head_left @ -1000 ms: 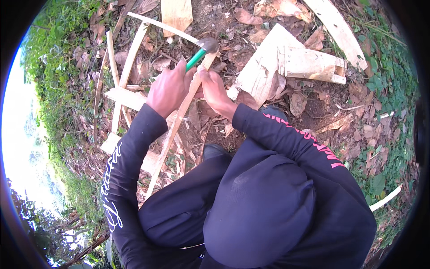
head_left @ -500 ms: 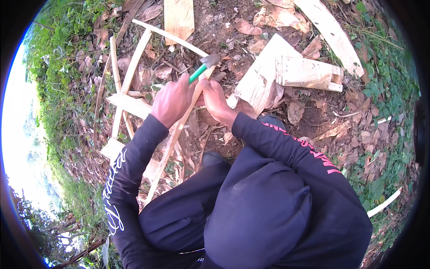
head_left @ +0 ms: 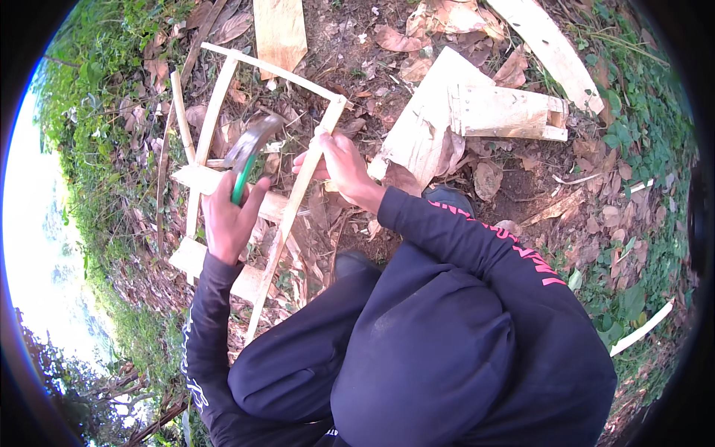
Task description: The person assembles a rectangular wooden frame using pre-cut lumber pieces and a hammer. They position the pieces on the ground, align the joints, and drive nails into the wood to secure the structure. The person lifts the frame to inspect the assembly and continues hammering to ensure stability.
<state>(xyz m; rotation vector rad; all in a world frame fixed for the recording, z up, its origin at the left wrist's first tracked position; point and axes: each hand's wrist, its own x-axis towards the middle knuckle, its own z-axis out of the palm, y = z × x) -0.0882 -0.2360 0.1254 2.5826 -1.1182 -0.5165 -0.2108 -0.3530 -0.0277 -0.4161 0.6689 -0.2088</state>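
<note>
My left hand (head_left: 229, 223) is wrapped around the green handle of a claw hammer (head_left: 255, 140), whose metal head is slightly blurred. It hangs to the left of a long wooden strip (head_left: 289, 208). My right hand (head_left: 344, 173) steadies this strip near its far end, thumb along it and fingertips showing past its left edge. At that far end the strip meets a thin crosspiece (head_left: 279, 71). The crosspiece runs left to a second upright strip (head_left: 217, 100), and two short slats (head_left: 207, 179) lie across lower down, forming a frame.
A jointed piece of pale wood (head_left: 510, 112) lies to the right, with a long curved board (head_left: 555, 56) beyond it. A flat board (head_left: 281, 33) lies at the far side. Dry leaves (head_left: 488, 179) cover the soil, and green plants (head_left: 82, 149) grow along the left.
My left hand has swung the hammer away from the strip's far end, leftward and nearer to me. The right hand has shifted slightly, its fingers looser on the strip.
</note>
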